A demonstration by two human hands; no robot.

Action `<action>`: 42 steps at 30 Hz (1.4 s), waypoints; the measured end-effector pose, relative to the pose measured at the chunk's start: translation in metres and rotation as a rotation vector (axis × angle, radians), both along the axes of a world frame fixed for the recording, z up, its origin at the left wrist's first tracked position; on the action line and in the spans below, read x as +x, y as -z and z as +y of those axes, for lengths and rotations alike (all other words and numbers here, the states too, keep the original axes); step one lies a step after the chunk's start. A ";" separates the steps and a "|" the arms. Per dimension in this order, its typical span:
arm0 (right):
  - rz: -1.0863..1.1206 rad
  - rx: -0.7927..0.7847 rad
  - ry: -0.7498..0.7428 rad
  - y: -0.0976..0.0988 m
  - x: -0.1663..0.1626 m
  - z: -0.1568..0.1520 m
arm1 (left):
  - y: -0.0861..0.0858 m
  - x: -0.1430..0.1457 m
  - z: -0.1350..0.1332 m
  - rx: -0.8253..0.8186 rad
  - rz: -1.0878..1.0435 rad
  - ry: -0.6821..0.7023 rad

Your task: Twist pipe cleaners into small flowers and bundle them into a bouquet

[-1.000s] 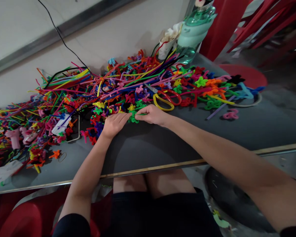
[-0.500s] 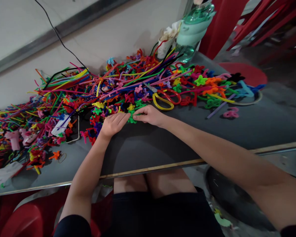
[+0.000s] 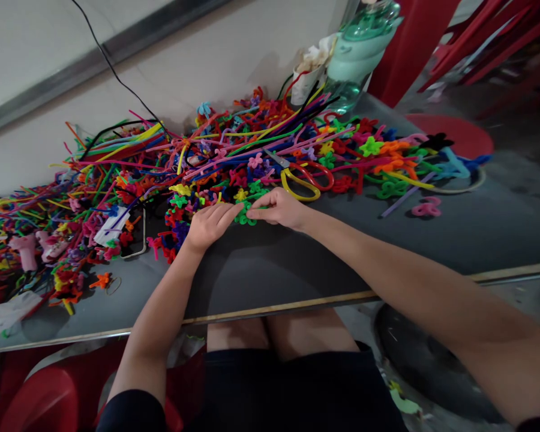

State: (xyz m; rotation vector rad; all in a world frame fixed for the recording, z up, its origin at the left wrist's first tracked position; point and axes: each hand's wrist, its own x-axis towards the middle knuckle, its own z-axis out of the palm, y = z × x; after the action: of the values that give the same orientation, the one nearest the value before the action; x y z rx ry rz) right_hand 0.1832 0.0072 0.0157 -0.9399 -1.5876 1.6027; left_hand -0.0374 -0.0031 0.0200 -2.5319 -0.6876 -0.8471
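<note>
Green pipe-cleaner piece (image 3: 244, 215) lies left-right.

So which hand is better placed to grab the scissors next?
Probably the right hand. It lies just below the scissors, near their yellow and red handles. The left hand is farther away, on the other side of the green pipe-cleaner flower that both hands pinch.

A single head-worn view looks forward and steeply down from above the near edge of the table (image 3: 261, 282). It faces across the table toward the wall (image 3: 198, 66) behind it, tilted so that edge climbs to the right. The view sits close: forearms run in from below, lap under the edge. Beyond the table's right end stand red chairs (image 3: 477, 42).
</note>
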 end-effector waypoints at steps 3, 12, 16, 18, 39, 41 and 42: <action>-0.004 -0.004 0.017 -0.001 0.000 -0.001 | 0.006 -0.001 0.003 -0.059 -0.021 -0.047; -0.021 -0.031 0.029 -0.002 -0.001 0.000 | 0.001 0.003 0.000 0.116 -0.053 0.011; -0.053 0.023 -0.002 -0.001 -0.002 -0.001 | -0.001 0.004 0.002 0.096 0.012 -0.003; -0.059 0.074 -0.014 -0.001 -0.001 -0.001 | -0.004 0.005 0.002 0.069 0.061 -0.007; -0.636 1.045 0.221 0.001 0.004 -0.009 | -0.002 0.044 -0.008 -1.735 -0.996 -0.129; -0.631 1.042 0.204 -0.002 0.006 -0.008 | -0.006 0.046 -0.009 -1.874 -1.109 -0.088; -0.625 1.030 0.190 -0.004 0.007 -0.008 | -0.009 0.047 -0.010 -1.937 -1.149 -0.076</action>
State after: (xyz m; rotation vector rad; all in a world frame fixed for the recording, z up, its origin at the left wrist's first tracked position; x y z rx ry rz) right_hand 0.1899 -0.0013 0.0194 -0.9571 -2.2657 0.1919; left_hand 0.0094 -0.0129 0.0288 -2.6690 -3.1207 -2.3929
